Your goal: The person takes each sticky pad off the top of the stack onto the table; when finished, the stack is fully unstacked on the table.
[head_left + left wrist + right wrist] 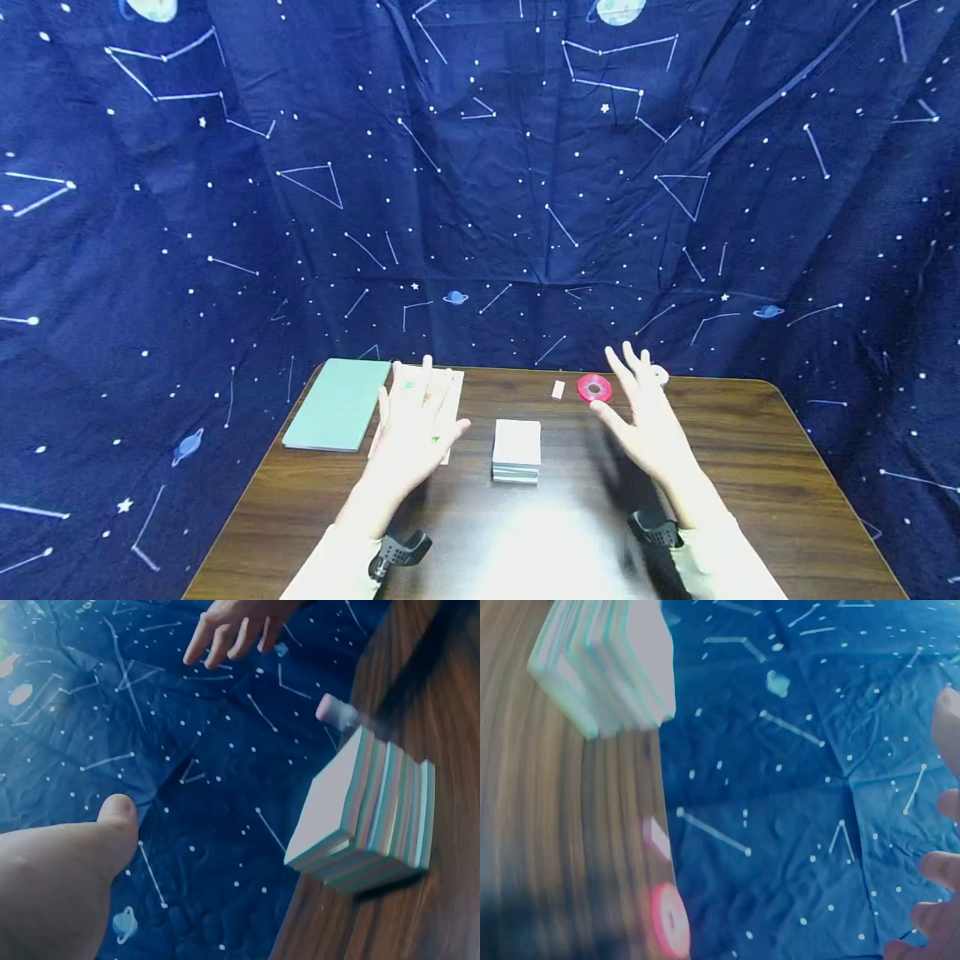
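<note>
Ideally, with the fingers [619, 367] of my left hand [408, 431] and right hand [651, 425] spread and holding nothing, I'd touch the layered stack [517, 442] between them evenly from both sides, so its layers don't slip.

Curtained-off desk booth, indoors by the look of it. Dark blue cloth [480, 167] printed with stars, constellations and planets hangs from 9 through 12 to 3 o'clock, wrinkles showing. Wood-grain tabletop [795, 500] butts up to it, rounded corners, bright glare at 6. Goods are office/school type: green book [337, 406] at 10, paper stack [517, 442] just off centre toward 12, red tape roll [582, 388] at 1. Wider room hidden behind cloth; home vs office vs lab: can't tell.
</note>
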